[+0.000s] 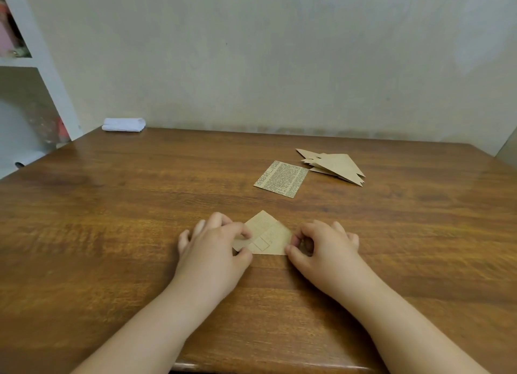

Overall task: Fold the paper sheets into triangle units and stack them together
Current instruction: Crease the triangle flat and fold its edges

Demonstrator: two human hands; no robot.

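A tan paper sheet folded into a triangle (268, 235) lies on the wooden table (140, 206) near the front, its point facing away from me. My left hand (215, 242) pinches its left corner between thumb and curled fingers. My right hand (321, 243) pinches the right corner the same way. Farther back lies a flat printed paper sheet (281, 179). To its right sits a stack of folded triangle units (334, 165), overlapping one another.
A folded white cloth (124, 124) rests at the table's back left corner against the wall. A white shelf unit (33, 66) stands to the left of the table. The table's front edge runs just below my forearms.
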